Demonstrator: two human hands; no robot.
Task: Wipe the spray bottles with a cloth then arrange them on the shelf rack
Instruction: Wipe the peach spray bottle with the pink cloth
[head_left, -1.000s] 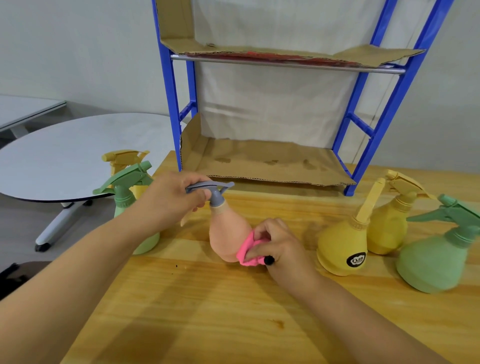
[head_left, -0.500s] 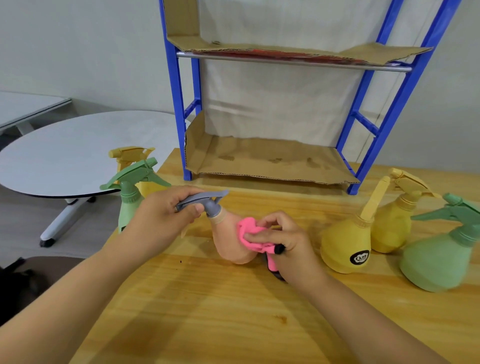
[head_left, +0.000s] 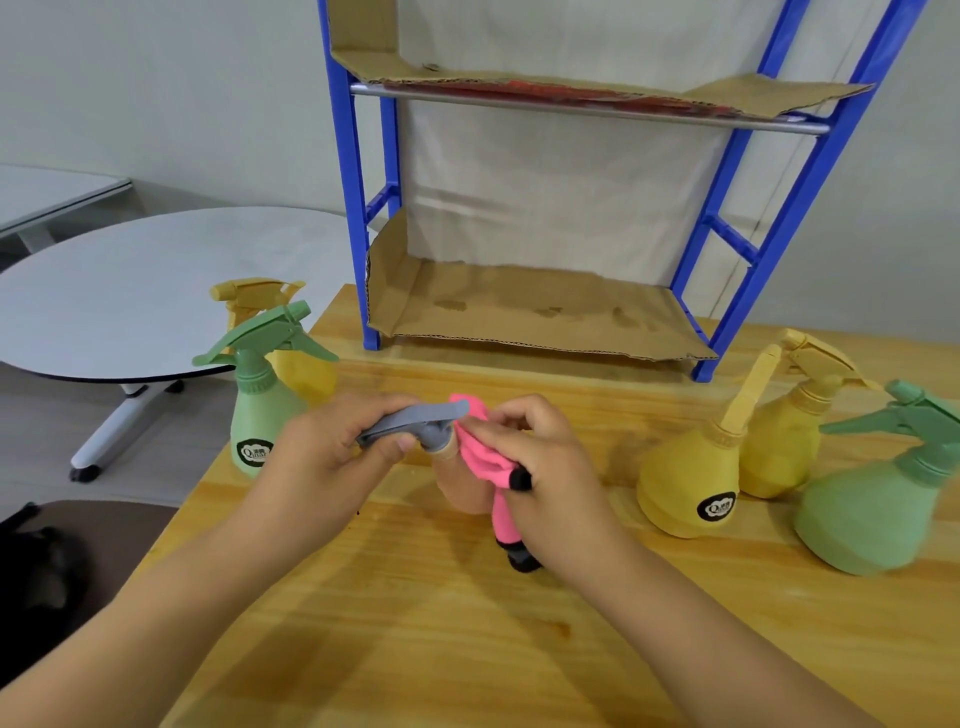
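Views: one, wide-angle.
Viewpoint: worn on the person's head, above the near edge of the wooden table (head_left: 467, 649).
Facing: forward and down, toward the blue shelf rack (head_left: 358, 208) at the far side.
Nearness: close, tabletop within arm's reach.

The squat round plastic spray bottle (head_left: 460, 491) in the middle is peach with a slate-grey trigger head; the soft cloth (head_left: 483, 457) against it is hot pink with black ends. At the left stand a sage-green plastic sprayer (head_left: 260, 415) and a mustard-yellow plastic sprayer (head_left: 306, 371). At the right are a near mustard bottle (head_left: 680, 483), a far mustard bottle (head_left: 779, 457) and a pale green bottle (head_left: 862, 525) — black oval labels with white print mark two. The metal shelf rack (head_left: 353, 208) is bright blue, lined with brown cardboard sheets (head_left: 535, 312). The wooden table (head_left: 467, 649) is honey-yellow with a streaky grain.
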